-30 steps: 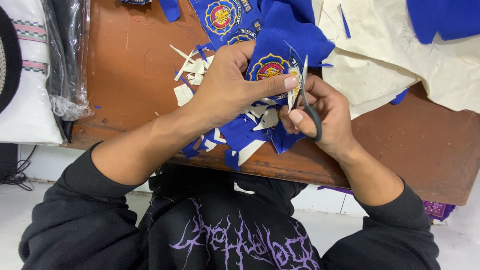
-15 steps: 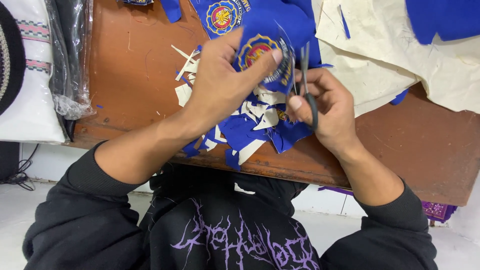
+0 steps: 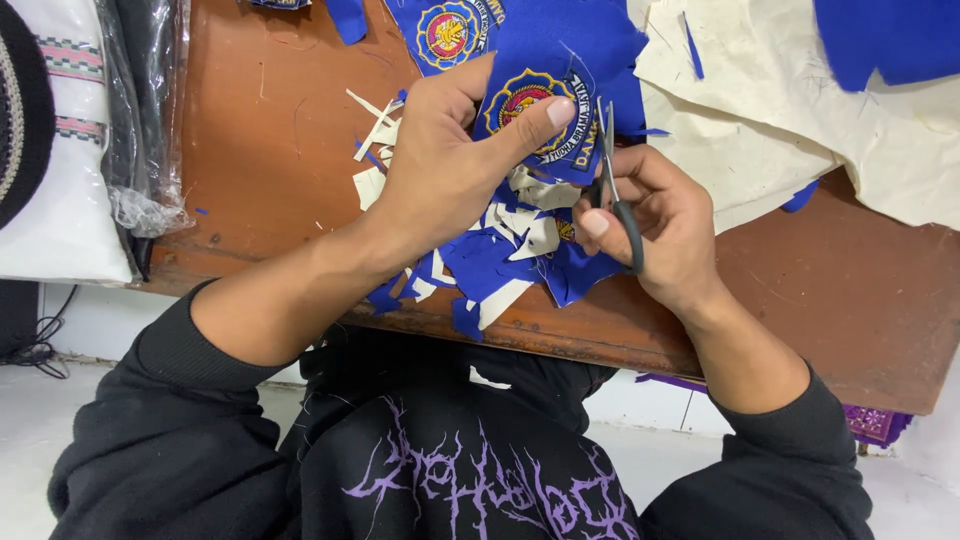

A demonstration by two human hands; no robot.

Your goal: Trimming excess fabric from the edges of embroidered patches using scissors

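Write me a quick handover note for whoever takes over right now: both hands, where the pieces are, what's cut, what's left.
Left hand: holds a blue embroidered patch by thumb and fingers.
Right hand: grips small scissors, blades at the patch's right edge.
Done: blue and cream offcuts piled on the wooden table.
Left: trimming this patch's edge; another uncut patch lies beyond on blue fabric.

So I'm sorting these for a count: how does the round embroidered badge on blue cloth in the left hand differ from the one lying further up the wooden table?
The held badge is pinched in the left hand, raised off the wooden table, with scissors in the right hand at its edge. The far badge lies flat, untouched, and is partly cropped by the picture's top edge. Both are round, gold and red, on blue cloth.
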